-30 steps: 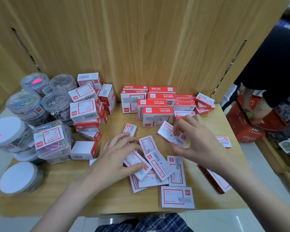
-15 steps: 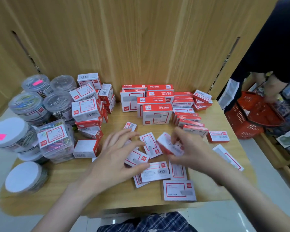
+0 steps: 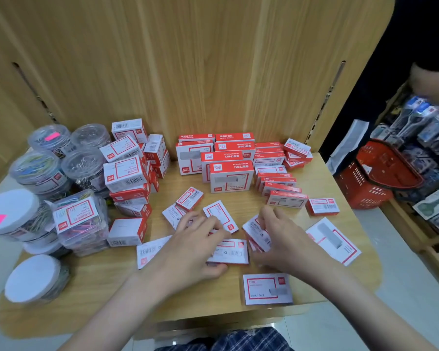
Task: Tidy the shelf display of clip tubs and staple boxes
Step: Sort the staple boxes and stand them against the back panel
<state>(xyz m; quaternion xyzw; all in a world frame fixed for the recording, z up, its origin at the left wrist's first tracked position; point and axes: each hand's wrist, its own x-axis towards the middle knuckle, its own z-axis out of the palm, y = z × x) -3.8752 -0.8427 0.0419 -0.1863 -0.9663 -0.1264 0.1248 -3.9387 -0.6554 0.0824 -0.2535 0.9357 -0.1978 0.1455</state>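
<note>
- The right hand (image 3: 281, 236) is pinching a small stack of flat white-and-red staple boxes (image 3: 257, 233), held tilted just above the light wooden shelf board (image 3: 314, 178); half a second ago it was gripping what looked like a single box, a little farther back.
- The left hand (image 3: 193, 249) is lying across the loose boxes at the centre, fingers curved over a flat white staple box with a barcode (image 3: 230, 252) and thumb tucked under its near edge, so it looks to be gripping it; earlier it was resting nearer the middle of the scatter.
- The two hands are coming together, almost touching, which reads as gathering loose boxes into one bundle.
- A second ago the right hand was up by the standing red-topped staple cartons (image 3: 230, 177) at the back; now the row of small red-edged boxes (image 3: 279, 183) beside them is in plain sight.
- The scatter is thinning but not gone: a large flat white box with a red frame (image 3: 266, 288) is lying at the front edge, another large flat box (image 3: 333, 239) on the right.
- The clear round clip tubs (image 3: 41, 168) on the left are standing untouched, apart from both hands.
- A red plastic shopping basket (image 3: 370, 181) is sitting off the right end of the shelf.
- My read: sorting is partway, with the loose boxes waiting for stacking.
</note>
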